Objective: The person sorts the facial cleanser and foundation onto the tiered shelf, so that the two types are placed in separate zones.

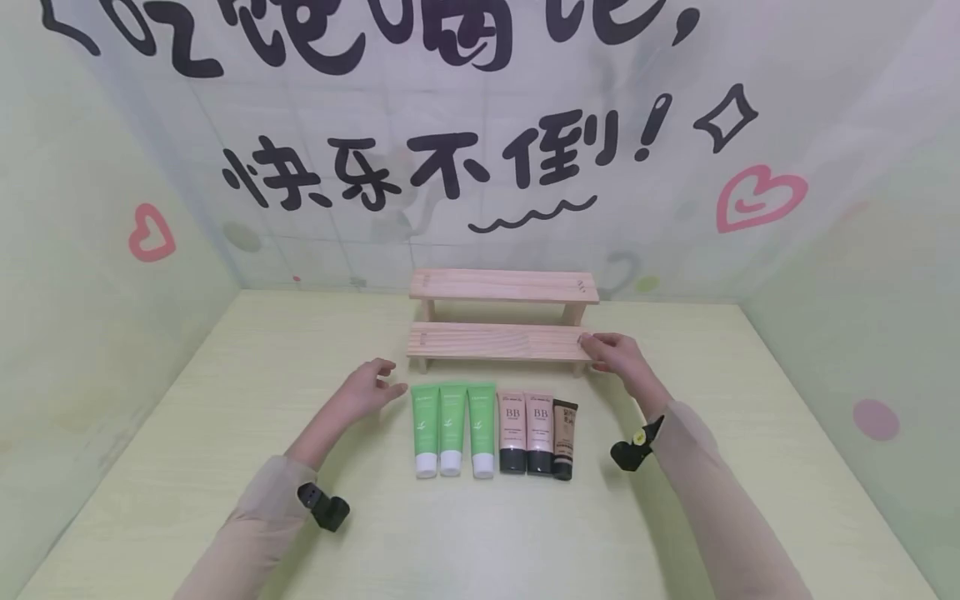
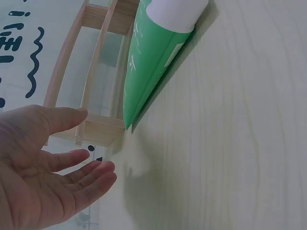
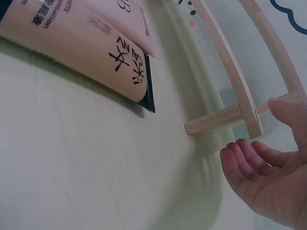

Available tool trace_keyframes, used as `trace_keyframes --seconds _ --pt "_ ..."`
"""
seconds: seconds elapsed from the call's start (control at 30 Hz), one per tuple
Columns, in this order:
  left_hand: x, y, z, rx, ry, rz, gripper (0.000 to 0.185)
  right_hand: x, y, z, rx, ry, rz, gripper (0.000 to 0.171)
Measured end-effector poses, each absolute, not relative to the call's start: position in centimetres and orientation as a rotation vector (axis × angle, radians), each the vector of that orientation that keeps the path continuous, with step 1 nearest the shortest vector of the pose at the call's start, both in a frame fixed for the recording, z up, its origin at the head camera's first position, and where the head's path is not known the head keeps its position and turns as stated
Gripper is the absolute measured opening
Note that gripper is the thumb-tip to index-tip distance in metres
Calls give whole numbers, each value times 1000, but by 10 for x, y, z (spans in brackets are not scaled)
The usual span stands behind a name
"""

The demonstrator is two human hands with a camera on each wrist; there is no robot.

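Observation:
In the head view, a two-step wooden rack [image 1: 468, 342] stands at the back of the table. My right hand [image 1: 618, 354] is at the right end of its lower step, fingertips overlapping that end. The right wrist view shows the thumb and loosely bent fingers of this hand [image 3: 273, 177] apart, close to the plank end [image 3: 240, 96]; contact is unclear. My left hand [image 1: 367, 389] hovers left of several green tubes [image 1: 452, 425] with white caps, holding nothing. Its fingers [image 2: 91, 191] are spread in the left wrist view, near a green tube [image 2: 153, 67].
Right of the green tubes lie two pink BB cream tubes [image 1: 513, 429] with black caps and a smaller tan foundation tube [image 1: 564, 437]. All lie in a row before the rack on the pale wood-grain table [image 1: 465, 542]. A printed cloth backdrop [image 1: 420, 225] rises behind.

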State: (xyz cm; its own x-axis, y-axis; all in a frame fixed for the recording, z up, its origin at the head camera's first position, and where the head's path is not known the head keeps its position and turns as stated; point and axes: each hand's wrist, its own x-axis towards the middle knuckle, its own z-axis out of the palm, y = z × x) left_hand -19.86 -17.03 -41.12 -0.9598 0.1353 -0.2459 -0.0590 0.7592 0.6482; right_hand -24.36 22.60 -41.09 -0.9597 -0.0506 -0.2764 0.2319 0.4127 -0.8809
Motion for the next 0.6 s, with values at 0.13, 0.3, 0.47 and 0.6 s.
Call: trace_keyframes --seconds 0.13,0.3,0.47,0.6 --pt "-199 -169 -414 55 2656 1001 58 -247 225 -412 167 2396 -1587 72" --pt "-196 -164 -417 33 2608 975 62 -250 225 -413 187 2396 -1591 70" --pt "-191 -160 -417 48 2569 947 66 -251 225 -415 215 2375 -1612 71" --pt "-186 -157 -416 36 2549 939 71 -250 223 -418 247 2350 -1661 73"
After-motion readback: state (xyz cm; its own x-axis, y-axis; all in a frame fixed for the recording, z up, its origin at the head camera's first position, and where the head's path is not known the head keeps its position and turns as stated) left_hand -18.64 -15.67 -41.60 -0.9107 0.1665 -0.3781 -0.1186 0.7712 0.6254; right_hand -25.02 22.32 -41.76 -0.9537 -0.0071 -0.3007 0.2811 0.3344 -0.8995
